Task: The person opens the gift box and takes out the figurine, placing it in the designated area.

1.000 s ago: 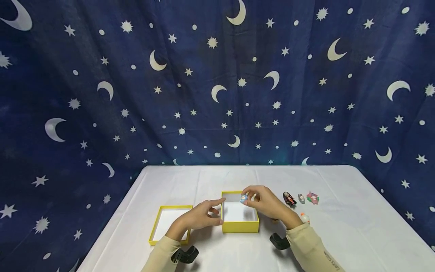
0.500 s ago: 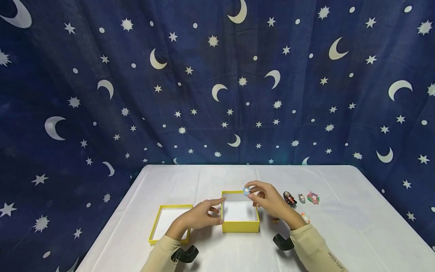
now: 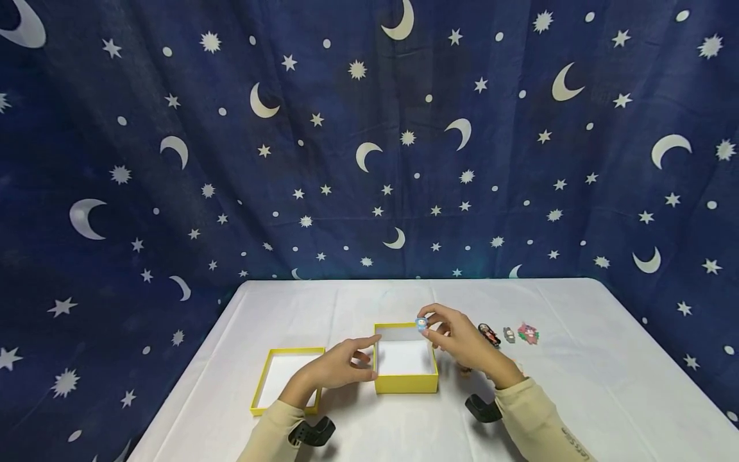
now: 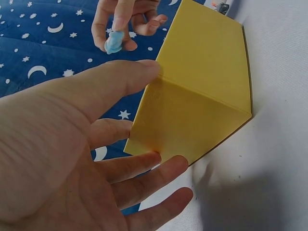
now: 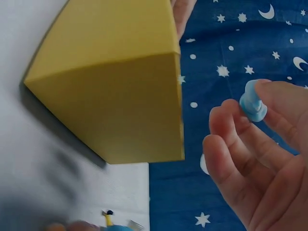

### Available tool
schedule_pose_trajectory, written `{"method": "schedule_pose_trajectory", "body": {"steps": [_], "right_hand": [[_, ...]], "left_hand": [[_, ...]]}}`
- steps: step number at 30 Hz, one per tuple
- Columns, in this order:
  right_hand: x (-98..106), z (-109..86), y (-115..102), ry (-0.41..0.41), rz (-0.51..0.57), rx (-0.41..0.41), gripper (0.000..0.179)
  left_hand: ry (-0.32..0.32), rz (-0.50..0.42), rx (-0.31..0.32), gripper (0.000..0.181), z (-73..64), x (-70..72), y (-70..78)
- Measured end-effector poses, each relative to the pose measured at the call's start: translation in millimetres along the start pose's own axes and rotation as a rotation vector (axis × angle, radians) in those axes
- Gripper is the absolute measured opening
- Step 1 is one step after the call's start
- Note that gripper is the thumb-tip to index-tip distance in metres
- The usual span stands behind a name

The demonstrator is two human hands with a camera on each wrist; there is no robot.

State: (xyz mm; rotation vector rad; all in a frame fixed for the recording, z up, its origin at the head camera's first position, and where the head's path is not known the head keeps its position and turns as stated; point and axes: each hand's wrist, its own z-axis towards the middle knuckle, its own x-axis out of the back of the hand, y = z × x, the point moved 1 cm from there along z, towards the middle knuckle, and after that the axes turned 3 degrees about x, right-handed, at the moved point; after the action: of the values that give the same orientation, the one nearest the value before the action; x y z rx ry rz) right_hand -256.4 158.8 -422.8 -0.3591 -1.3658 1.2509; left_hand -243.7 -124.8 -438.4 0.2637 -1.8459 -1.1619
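In the head view a small light-blue figurine point(image 3: 421, 323) with a pale face is pinched between the thumb and fingers of my right hand point(image 3: 453, 337). It is held above the right back corner of a yellow box point(image 3: 407, 384) with a white inside. My left hand point(image 3: 340, 364) spans the box's left side, fingers spread and mostly straight. The left wrist view shows the thumb point(image 4: 144, 70) against the rim and fingertips at the yellow wall point(image 4: 207, 57). Seen from the right wrist, the figurine point(image 5: 252, 101) hangs apart from the box.
A yellow-edged lid point(image 3: 296, 351) lies left of the box, white inside up. Right of my right hand are a dark figurine point(image 3: 489, 335), a small grey one point(image 3: 509, 334) and a pink one point(image 3: 528, 333). Another small toy point(image 3: 465, 371) is partly hidden under the right wrist.
My right hand has lifted the light-blue figurine up and slightly right, from over the box's opening to its back right corner. The left hand has stayed at the box.
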Motion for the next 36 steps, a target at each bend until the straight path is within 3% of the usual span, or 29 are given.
{"method": "schedule_pose_trajectory", "body": {"steps": [5,13,19,27,36], "right_hand": [[11,-1.6,-4,0.016,-0.066,-0.024,0.029],[24,-3.6,-9,0.073,-0.083,-0.071,0.029],[26,-5.3,-13,0.087,-0.085,-0.061,0.028],[28,-6.7,-14,0.091,-0.147,-0.076,0.046],[35,-7.9,-12,0.095,-0.187,-0.048,0.039]], "left_hand": [[-0.002,-0.006,-0.003,0.076,-0.2,0.4,-1.4],[-0.004,-0.012,-0.011,0.074,-0.3,1.1,-0.7],[-0.002,-0.014,-0.003,0.075,-0.4,1.2,-0.1],[0.001,-0.005,0.007,0.075,-2.2,0.9,0.0],[0.003,-0.016,0.006,0.075,-1.8,1.6,-0.8]]}}
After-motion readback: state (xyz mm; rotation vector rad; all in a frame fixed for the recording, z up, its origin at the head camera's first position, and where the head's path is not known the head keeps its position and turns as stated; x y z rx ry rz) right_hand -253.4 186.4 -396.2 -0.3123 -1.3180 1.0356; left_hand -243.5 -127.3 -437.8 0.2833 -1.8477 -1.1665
